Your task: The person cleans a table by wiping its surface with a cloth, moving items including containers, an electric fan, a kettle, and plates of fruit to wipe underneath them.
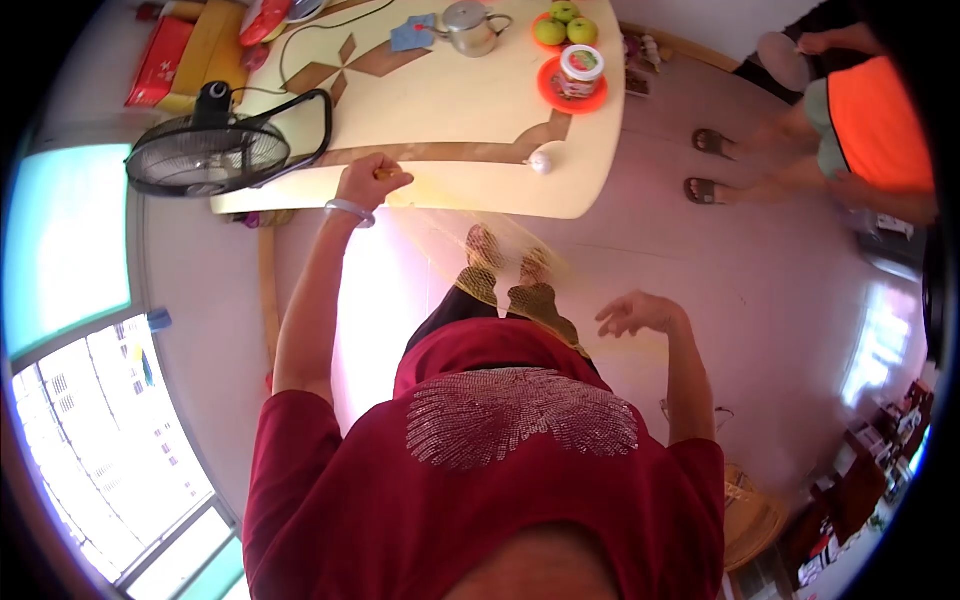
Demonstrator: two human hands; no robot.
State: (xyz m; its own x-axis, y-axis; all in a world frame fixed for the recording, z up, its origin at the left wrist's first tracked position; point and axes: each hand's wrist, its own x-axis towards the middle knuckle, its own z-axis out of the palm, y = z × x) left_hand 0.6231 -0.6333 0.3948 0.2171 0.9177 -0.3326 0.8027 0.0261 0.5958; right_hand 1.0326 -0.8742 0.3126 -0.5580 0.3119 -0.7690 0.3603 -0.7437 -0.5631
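My left hand (372, 185), with a pale bangle at the wrist, is closed by the table's near edge. Its fingers pinch the gathered end of a yellow mesh net (480, 218). The sheer net hangs from there across the front of my legs, towards the lower right. My right hand (640, 313) is raised at the right of my body, its fingers loosely bent and apart, with nothing visible between them. A garlic bulb (540, 162) lies near the table's front edge.
On the pale table (430, 105) are a black fan (210, 155), a metal teapot (471, 28), green fruit (565, 28) and a jar (581, 70) on a red plate. Another person (880, 125) in orange stands at the right. A wicker stool (752, 520) is at the lower right.
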